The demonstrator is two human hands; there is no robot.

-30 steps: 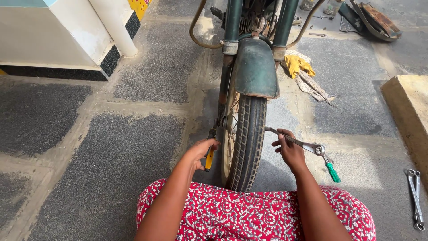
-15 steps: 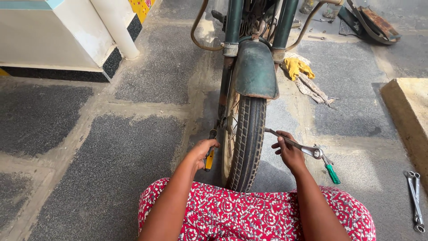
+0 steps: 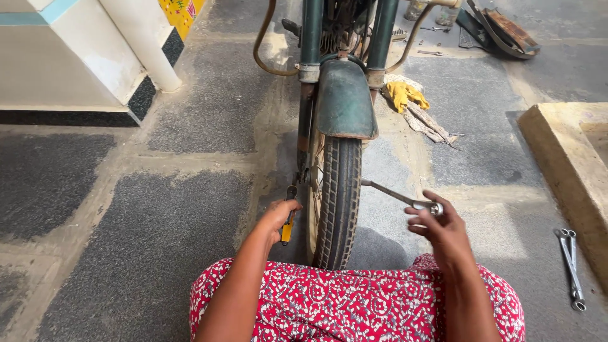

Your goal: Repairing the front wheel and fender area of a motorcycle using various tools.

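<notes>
- Cloth, red with a white floral print [image 3: 354, 307], along the bottom edge of the frame; both forearms reach forward over it.
- Left hand [image 3: 278, 215], lower centre, closed around a yellow-handled tool [image 3: 288, 225] just left of the tyre; the tool's dark shaft runs up toward the axle.
- Right hand [image 3: 437, 225], right of centre, fingers curled on the outer end of a long metal wrench [image 3: 399, 197]; the wrench slants up-left to the wheel hub.
- Front tyre [image 3: 335, 202], upright at centre between the hands, under a green mudguard [image 3: 345, 98] and fork legs.
- Two spanners [image 3: 570, 266] on the paving at the lower right edge.
- Yellow gloves [image 3: 405, 95] on the ground, upper right of centre.
</notes>
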